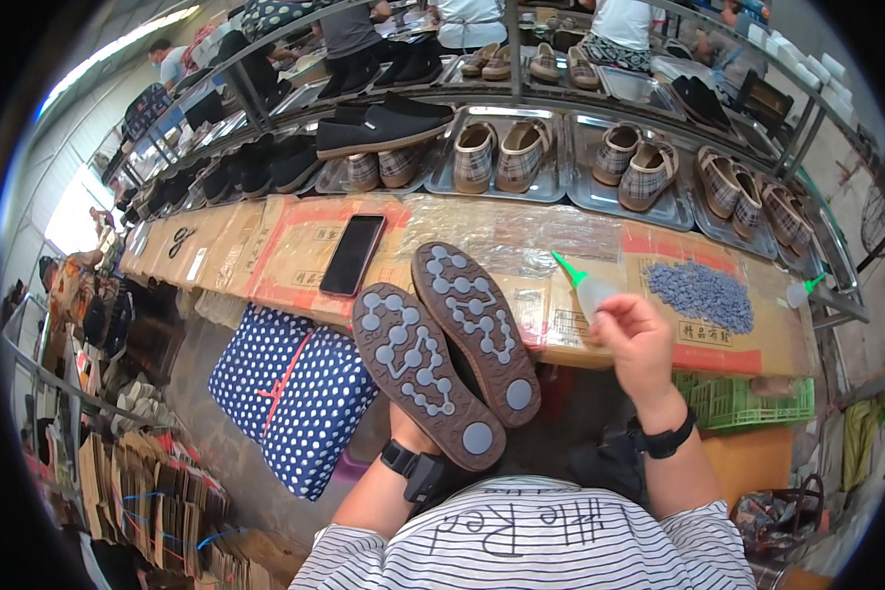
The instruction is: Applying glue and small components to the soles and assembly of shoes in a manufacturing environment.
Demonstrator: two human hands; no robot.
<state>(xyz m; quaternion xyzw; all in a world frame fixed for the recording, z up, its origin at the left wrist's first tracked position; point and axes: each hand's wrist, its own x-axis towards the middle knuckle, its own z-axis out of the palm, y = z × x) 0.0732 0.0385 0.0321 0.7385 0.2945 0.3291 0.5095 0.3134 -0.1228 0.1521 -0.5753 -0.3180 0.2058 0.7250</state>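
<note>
My left hand [415,430] is mostly hidden under a pair of shoes [444,344] that it holds soles up; the brown soles carry grey round studs. My right hand [639,339] grips a small clear squeeze bottle [588,291] with a green pointed nozzle, held just right of the shoes above the cardboard-covered bench [295,246]. Both wrists wear black watches.
A black phone [353,254] lies on the bench left of the shoes. A pile of small grey-blue pieces [700,293] sits at the right. Metal trays of plaid shoes [501,152] fill the rack behind. A blue polka-dot bag [290,388] hangs below; green crate [747,398] at right.
</note>
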